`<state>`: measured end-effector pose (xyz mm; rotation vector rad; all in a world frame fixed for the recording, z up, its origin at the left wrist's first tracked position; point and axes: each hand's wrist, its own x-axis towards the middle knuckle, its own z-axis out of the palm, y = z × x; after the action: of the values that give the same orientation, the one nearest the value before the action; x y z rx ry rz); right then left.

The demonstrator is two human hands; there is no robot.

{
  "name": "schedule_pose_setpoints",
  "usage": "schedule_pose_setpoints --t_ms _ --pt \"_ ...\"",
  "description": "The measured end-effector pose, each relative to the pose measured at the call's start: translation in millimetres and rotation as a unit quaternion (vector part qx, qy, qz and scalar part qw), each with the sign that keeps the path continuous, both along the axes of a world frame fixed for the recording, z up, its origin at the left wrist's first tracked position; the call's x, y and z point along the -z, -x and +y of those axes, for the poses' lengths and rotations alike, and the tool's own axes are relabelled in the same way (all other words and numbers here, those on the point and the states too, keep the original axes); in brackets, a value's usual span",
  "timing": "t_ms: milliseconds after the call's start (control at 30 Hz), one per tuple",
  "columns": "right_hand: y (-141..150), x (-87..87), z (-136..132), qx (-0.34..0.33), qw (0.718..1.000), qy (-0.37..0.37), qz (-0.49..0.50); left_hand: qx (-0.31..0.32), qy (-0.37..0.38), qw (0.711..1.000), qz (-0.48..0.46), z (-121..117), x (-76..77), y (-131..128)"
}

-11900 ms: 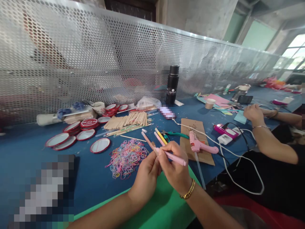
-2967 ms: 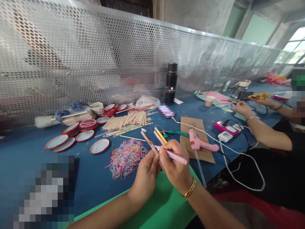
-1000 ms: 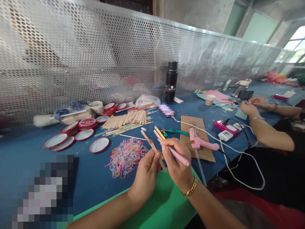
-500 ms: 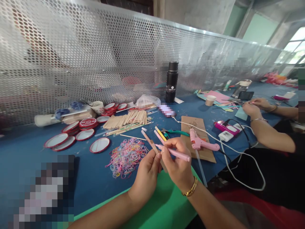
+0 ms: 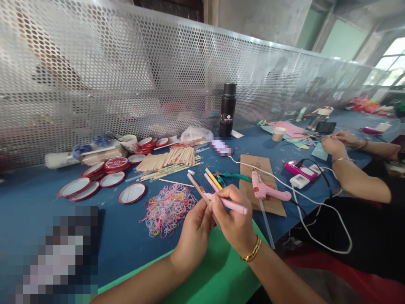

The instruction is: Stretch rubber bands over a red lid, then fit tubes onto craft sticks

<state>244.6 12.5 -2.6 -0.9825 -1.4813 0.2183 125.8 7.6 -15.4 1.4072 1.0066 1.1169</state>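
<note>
My left hand (image 5: 194, 236) pinches a flat brown stick (image 5: 205, 195) between thumb and fingers. A pink marker (image 5: 234, 205) is gripped in my right hand (image 5: 236, 219), its tip end close against the stick; whether it touches I cannot tell. Just beyond my fingers lie a yellow marker (image 5: 213, 179), another pink marker (image 5: 210, 181) and a brownish-pink marker (image 5: 194, 181). Under my hands is a green sheet (image 5: 202, 270). Left of them sits a heap of colourful rubber bands (image 5: 169, 209).
Wooden sticks (image 5: 171, 158) and red-rimmed lids (image 5: 132, 193) lie to the left. A black bottle (image 5: 228, 109) stands by the perforated metal screen (image 5: 177, 63). On brown cardboard (image 5: 275, 207) rests a pink glue gun (image 5: 268, 191). A co-worker's hands (image 5: 335, 143) are at the right, beyond white cables (image 5: 316, 249).
My right hand has shifted slightly left with the pink marker. My left hand still holds the brown stick in nearly the same place.
</note>
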Motion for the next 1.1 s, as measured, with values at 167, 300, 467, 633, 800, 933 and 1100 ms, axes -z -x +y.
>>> schedule_pose_setpoints --t_ms 167,300,467,633,800,933,1100 --pt "-1.8 2.1 0.0 -0.003 1.0 0.014 0.025 -0.005 -0.011 1.0 0.018 -0.1 0.4 0.9" --pt "0.2 2.5 -1.5 -0.033 0.999 0.017 0.026 0.001 -0.016 1.0 0.013 -0.4 -0.5 0.8" --pt "-0.2 2.3 -0.6 -0.025 0.999 0.019 0.014 0.003 -0.013 1.0 0.009 -0.2 -0.9 0.3" --pt "-1.3 3.6 -0.5 -0.007 0.999 0.011 0.031 0.004 -0.012 1.0 0.01 0.1 0.6 1.2" --pt "0.5 2.8 -0.9 -0.034 0.999 0.011 0.016 0.007 -0.011 1.0 0.001 -0.1 1.2 0.5" --pt "-0.3 2.1 0.7 -0.01 1.0 0.001 0.002 0.006 -0.01 1.0 0.002 0.7 2.7 0.4" --pt "-1.7 3.1 1.0 -0.003 1.0 0.006 0.013 0.0 -0.01 1.0 0.013 1.1 3.1 1.2"
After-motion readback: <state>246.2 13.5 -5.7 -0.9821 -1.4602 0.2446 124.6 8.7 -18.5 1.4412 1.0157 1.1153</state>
